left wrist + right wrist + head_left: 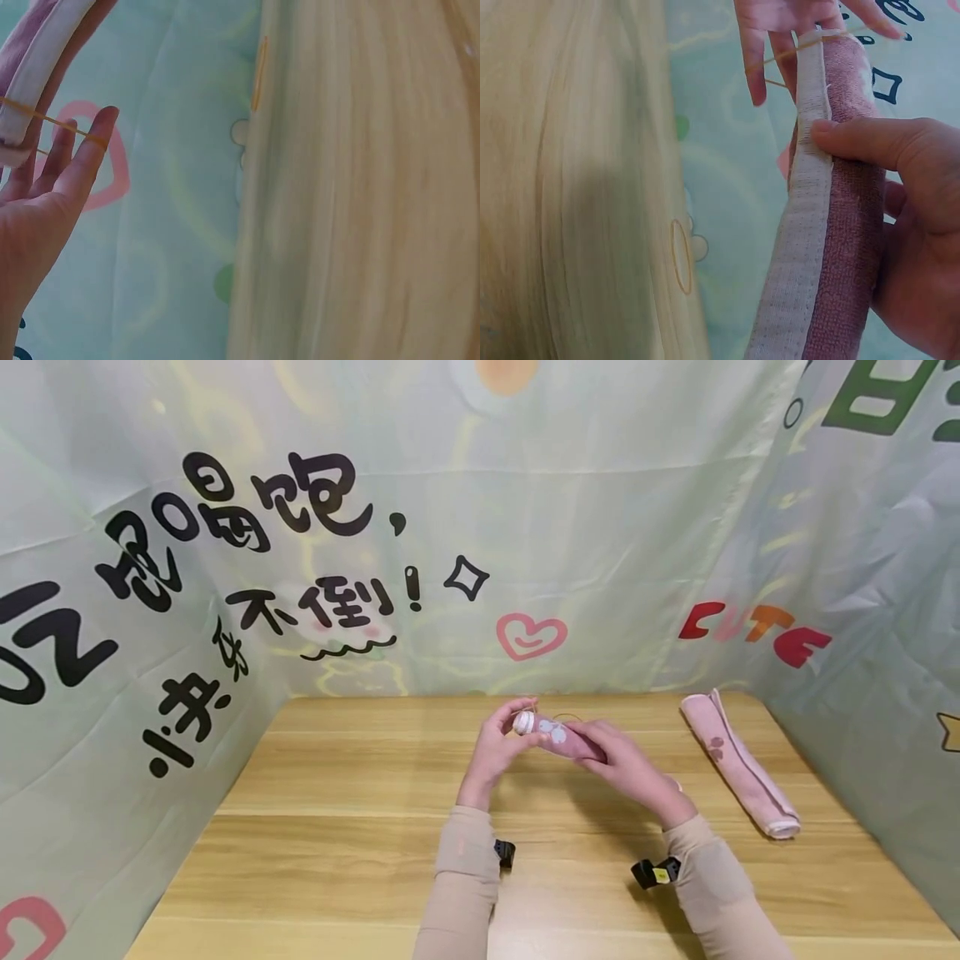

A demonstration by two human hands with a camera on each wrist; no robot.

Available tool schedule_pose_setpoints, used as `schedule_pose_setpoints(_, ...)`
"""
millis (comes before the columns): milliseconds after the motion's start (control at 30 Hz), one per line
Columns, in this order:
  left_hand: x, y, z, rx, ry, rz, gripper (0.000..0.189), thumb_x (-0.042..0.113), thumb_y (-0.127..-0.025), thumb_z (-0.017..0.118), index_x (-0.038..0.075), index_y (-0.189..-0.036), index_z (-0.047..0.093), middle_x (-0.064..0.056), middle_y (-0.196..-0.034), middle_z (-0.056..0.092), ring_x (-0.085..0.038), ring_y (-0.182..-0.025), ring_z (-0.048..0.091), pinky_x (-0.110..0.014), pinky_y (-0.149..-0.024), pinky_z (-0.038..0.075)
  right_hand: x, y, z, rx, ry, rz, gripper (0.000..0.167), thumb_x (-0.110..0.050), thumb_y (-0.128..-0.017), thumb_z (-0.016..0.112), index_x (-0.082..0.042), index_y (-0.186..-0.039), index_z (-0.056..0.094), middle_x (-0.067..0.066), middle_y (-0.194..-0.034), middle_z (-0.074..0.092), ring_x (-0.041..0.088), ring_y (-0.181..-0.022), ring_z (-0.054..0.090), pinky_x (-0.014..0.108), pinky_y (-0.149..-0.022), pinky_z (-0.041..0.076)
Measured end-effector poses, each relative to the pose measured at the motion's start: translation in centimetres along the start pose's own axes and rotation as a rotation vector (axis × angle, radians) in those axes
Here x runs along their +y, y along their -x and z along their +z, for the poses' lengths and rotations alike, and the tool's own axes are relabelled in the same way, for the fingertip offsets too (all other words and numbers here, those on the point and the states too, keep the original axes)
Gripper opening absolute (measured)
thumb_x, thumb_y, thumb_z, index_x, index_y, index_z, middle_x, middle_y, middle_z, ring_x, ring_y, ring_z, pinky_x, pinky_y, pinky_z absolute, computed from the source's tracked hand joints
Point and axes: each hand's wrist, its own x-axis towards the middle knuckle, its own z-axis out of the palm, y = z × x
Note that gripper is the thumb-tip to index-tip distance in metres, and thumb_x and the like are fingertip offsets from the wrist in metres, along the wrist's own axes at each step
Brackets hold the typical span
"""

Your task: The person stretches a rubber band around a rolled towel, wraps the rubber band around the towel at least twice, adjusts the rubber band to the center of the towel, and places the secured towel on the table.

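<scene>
A pink towel (558,737), rolled into a tube with a white hem (787,247) along it, is held up over the table. My right hand (622,760) grips the roll, its thumb pressed along the hem. At the roll's far end, my left hand (498,747) spreads its fairly straight fingers, stretching a thin yellow rubber band (52,120). The band runs from those fingers across the roll near its end, as the right wrist view shows. Part of the left hand lies beyond the frame in the left wrist view.
Another rolled pink towel (738,764) lies at the table's right side. A second rubber band (681,256) rests by the far edge of the wooden table (337,827). Printed cloth walls (615,543) stand behind and at both sides.
</scene>
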Motion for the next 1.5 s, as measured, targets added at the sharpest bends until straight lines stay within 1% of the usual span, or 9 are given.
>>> schedule_pose_setpoints(167, -0.1, 0.1, 0.8, -0.015, 0.029, 0.0, 0.053, -0.005, -0.078, 0.074, -0.004, -0.127, 0.054, -0.021, -0.133, 0.057, -0.009, -0.102, 0.059, -0.021, -0.083, 0.053, -0.4, -0.1, 0.4, 0.014, -0.012, -0.005, 0.05, -0.003, -0.085, 0.072, -0.005, -0.133, 0.057, 0.014, -0.112, 0.065, 0.027, -0.101, 0.061, 0.045, -0.083, 0.051)
schedule_pose_setpoints(333, -0.4, 0.1, 1.5, 0.001, 0.092, -0.001, 0.051, -0.007, -0.077, 0.073, -0.004, -0.122, 0.051, -0.026, -0.128, 0.057, -0.008, -0.098, 0.06, -0.024, -0.081, 0.054, -0.7, -0.1, 0.6, 0.069, -0.019, 0.006, 0.045, -0.002, -0.085, 0.071, -0.006, -0.128, 0.06, 0.012, -0.111, 0.066, 0.025, -0.099, 0.062, 0.044, -0.081, 0.051)
schedule_pose_setpoints(600, -1.1, 0.2, 2.2, 0.088, 0.203, -0.056, 0.06, -0.007, -0.076, 0.074, 0.003, -0.124, 0.04, -0.004, -0.11, 0.059, -0.013, -0.092, 0.059, -0.024, -0.072, 0.055, -0.8, 0.0, 1.5, 0.129, -0.027, 0.032, 0.044, -0.001, -0.085, 0.071, -0.009, -0.127, 0.059, 0.013, -0.113, 0.065, 0.026, -0.098, 0.061, 0.045, -0.08, 0.051)
schedule_pose_setpoints(767, -1.3, 0.0, 2.6, 0.059, 0.253, -0.129, 0.064, -0.003, -0.075, 0.076, 0.009, -0.125, 0.038, -0.005, -0.112, 0.054, -0.015, -0.093, 0.06, -0.03, -0.072, 0.058, -0.9, -0.1, 2.0, 0.162, -0.035, 0.046, 0.044, -0.002, -0.086, 0.07, -0.004, -0.127, 0.056, 0.018, -0.117, 0.063, 0.032, -0.102, 0.062, 0.049, -0.085, 0.05)
schedule_pose_setpoints(867, -1.3, -0.1, 2.5, 0.022, 0.19, -0.176, 0.065, 0.005, -0.075, 0.079, 0.013, -0.127, 0.04, -0.007, -0.114, 0.057, -0.015, -0.094, 0.062, -0.04, -0.076, 0.059, -1.0, -0.1, 2.0, 0.179, -0.054, 0.092, 0.041, -0.002, -0.087, 0.068, -0.004, -0.126, 0.056, 0.019, -0.119, 0.061, 0.034, -0.104, 0.061, 0.051, -0.086, 0.049)
schedule_pose_setpoints(1000, -1.0, 0.0, 1.7, -0.021, 0.024, -0.211, 0.06, 0.02, -0.078, 0.081, 0.015, -0.129, 0.05, -0.006, -0.113, 0.062, -0.014, -0.093, 0.063, -0.049, -0.084, 0.056, -1.1, -0.2, 1.8, 0.188, -0.06, 0.132, 0.036, -0.002, -0.09, 0.066, -0.004, -0.125, 0.056, 0.02, -0.119, 0.061, 0.035, -0.105, 0.06, 0.052, -0.088, 0.049)
schedule_pose_setpoints(1133, -0.8, 0.4, 1.0, -0.062, -0.088, -0.228, 0.043, 0.029, -0.081, 0.08, 0.014, -0.117, 0.062, -0.004, -0.106, 0.069, -0.014, -0.094, 0.066, -0.052, -0.093, 0.051, -1.4, -0.3, 1.8, 0.173, -0.056, 0.16, 0.036, -0.001, -0.091, 0.063, -0.003, -0.126, 0.055, 0.021, -0.12, 0.06, 0.036, -0.107, 0.06, 0.052, -0.09, 0.049)
schedule_pose_setpoints(1333, -0.8, 0.2, 1.1, -0.154, -0.124, -0.191, 0.032, 0.032, -0.09, 0.069, 0.004, -0.104, 0.07, -0.015, -0.095, 0.074, -0.037, -0.097, 0.069, -0.041, -0.096, 0.052, -1.3, -0.3, 2.0, 0.198, -0.132, 0.223, 0.036, 0.001, -0.093, 0.059, 0.0, -0.128, 0.05, 0.023, -0.122, 0.057, 0.037, -0.108, 0.058, 0.053, -0.089, 0.048)
schedule_pose_setpoints(1500, -0.3, 0.2, 1.2, -0.189, -0.178, -0.145, 0.033, 0.029, -0.094, 0.065, -0.004, -0.098, 0.069, -0.016, -0.083, 0.069, -0.016, -0.077, 0.065, -0.047, -0.089, 0.053, -0.6, -0.5, 1.7, 0.255, -0.182, 0.301, 0.034, 0.0, -0.094, 0.056, 0.004, -0.128, 0.048, 0.026, -0.123, 0.056, 0.038, -0.112, 0.055, 0.053, -0.094, 0.045)
